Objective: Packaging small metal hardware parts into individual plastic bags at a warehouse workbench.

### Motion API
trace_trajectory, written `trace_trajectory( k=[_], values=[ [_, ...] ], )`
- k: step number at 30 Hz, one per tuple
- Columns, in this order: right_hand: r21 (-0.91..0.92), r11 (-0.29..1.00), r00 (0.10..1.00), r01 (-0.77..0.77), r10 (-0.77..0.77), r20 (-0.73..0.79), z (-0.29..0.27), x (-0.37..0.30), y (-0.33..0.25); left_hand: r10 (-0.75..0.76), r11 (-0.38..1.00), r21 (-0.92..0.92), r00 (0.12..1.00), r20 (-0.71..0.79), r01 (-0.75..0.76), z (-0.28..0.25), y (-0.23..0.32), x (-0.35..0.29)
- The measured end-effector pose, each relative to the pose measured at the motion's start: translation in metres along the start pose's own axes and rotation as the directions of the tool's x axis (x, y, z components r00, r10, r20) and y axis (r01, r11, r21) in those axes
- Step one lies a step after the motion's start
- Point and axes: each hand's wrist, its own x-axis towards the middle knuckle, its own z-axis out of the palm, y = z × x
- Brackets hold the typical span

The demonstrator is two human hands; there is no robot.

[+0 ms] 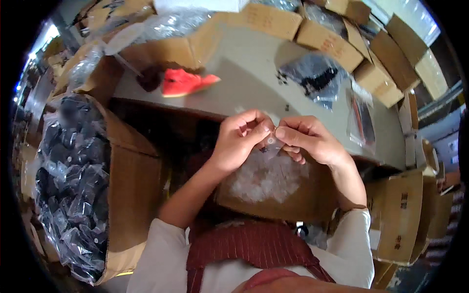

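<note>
My left hand (238,141) and my right hand (315,140) meet in front of me, above the table's near edge. Thumb and fingers of each are pinched at the upper part of a small clear plastic bag (269,150). A little dark piece shows low in the bag; its kind is too small to make out. Just below the hands, a cardboard box (303,198) holds a heap of clear plastic bags (264,180). On the table beyond lie a large clear bag of small black parts (320,80) and several loose black pieces (282,77).
At my left stands a deep carton (132,190) filled with bagged dark items (73,180). A red, watermelon-like object (188,83) lies on the grey table (239,63). Open cardboard boxes (330,45) line its far side. More cartons (398,219) stand at my right.
</note>
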Motion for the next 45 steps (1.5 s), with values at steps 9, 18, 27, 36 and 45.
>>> trace_trajectory(
  k=[9,18,27,36,45],
  values=[
    [-0.205,0.772,0.772,0.602,-0.628,-0.101,-0.055,0.166,-0.151,-0.37,0.073,0.994,0.924,0.098,-0.077,0.033,-0.109,-0.01],
    [-0.246,0.894,0.928,0.373,-0.36,0.1,-0.015,0.084,-0.055,-0.53,0.103,0.986,0.832,0.163,-0.127,0.005,-0.105,-0.006],
    [-0.285,0.959,0.982,-0.003,-0.051,-0.182,-0.014,-0.034,0.053,-0.285,0.895,0.384,0.954,0.095,0.229,-0.007,-0.037,-0.027],
    [-0.02,0.999,0.974,-0.031,0.026,-0.226,0.011,-0.063,0.084,-0.264,0.946,0.182,0.963,-0.054,0.269,0.028,-0.034,-0.041],
    [-0.661,0.72,0.86,0.212,-0.459,-0.224,0.022,-0.054,0.104,0.028,0.701,0.707,0.995,0.099,-0.09,0.033,-0.04,-0.049]
  ],
)
